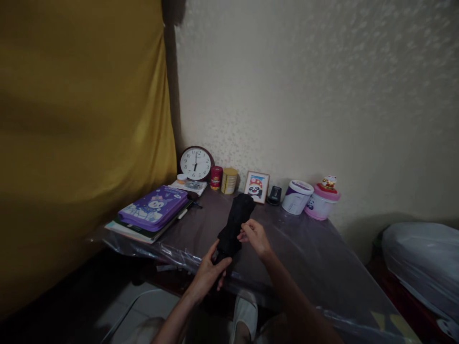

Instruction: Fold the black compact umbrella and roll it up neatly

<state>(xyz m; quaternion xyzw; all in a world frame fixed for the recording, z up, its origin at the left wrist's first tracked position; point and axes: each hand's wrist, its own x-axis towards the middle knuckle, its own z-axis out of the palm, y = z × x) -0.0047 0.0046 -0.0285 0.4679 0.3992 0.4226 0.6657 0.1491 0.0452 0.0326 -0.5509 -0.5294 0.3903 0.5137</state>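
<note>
A black folded umbrella [235,220] slants up and away over the near edge of the table, its far end close to the picture frame. My left hand [210,272] is wrapped around its lower end, thumb on top; the handle there is mostly hidden. Along the umbrella's right side, my right hand [255,235] has its fingers pinched together against the black fabric. Whether it grips the cloth or a strap is too dark to make out.
Plastic film covers the table [287,258]. A purple case [156,208] lies on books at left. Along the wall stand a clock [196,163], a red tin [216,178], a yellow tin [229,181], a panda picture [256,187], a white tub [297,197] and a pink tub [321,202].
</note>
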